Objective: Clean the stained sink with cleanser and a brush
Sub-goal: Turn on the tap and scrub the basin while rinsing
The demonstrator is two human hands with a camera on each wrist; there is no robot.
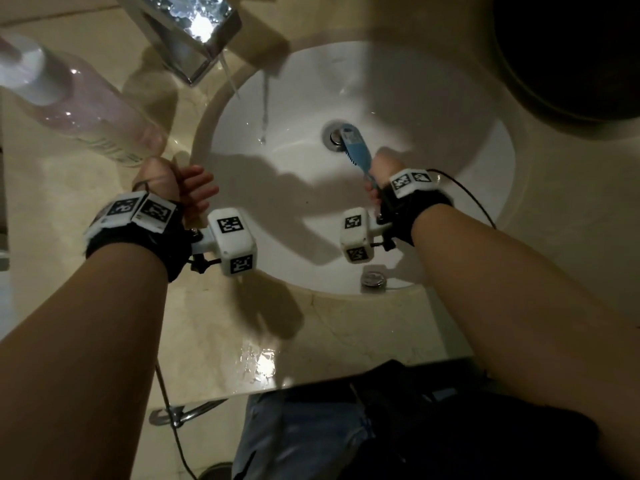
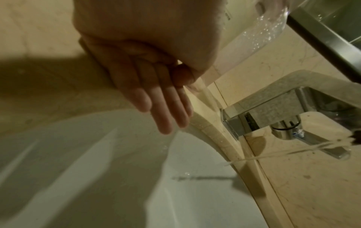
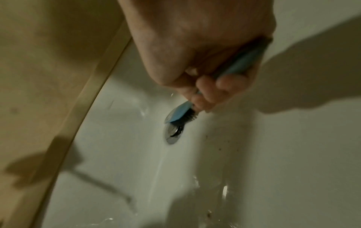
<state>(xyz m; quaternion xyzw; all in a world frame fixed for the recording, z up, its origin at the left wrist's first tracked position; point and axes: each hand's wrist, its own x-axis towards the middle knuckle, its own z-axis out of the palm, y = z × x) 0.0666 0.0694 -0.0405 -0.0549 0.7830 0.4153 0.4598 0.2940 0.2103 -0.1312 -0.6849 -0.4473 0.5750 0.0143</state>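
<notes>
the right hand (image 1: 382, 174) has its fingers curled tight around the handle of the blue brush (image 1: 356, 143), so it can push hard. the brush head sits right at the drain (image 1: 334, 136) in the bottom of the white sink (image 1: 450, 188), bristles turned down, i think to scrub the dirt there. small dark specks (image 3: 220, 148) lie near the drain. water (image 1: 232, 77) runs from the tap (image 1: 194, 39) into the bowl, likely to wash the dirt away. the left hand (image 1: 173, 185) holds nothing, its fingers (image 2: 168, 111) straight and loose over the sink's edge, out of the way. a clear bottle (image 1: 79, 102) stands on the counter (image 1: 311, 327) beside the tap, maybe the cleanser.
</notes>
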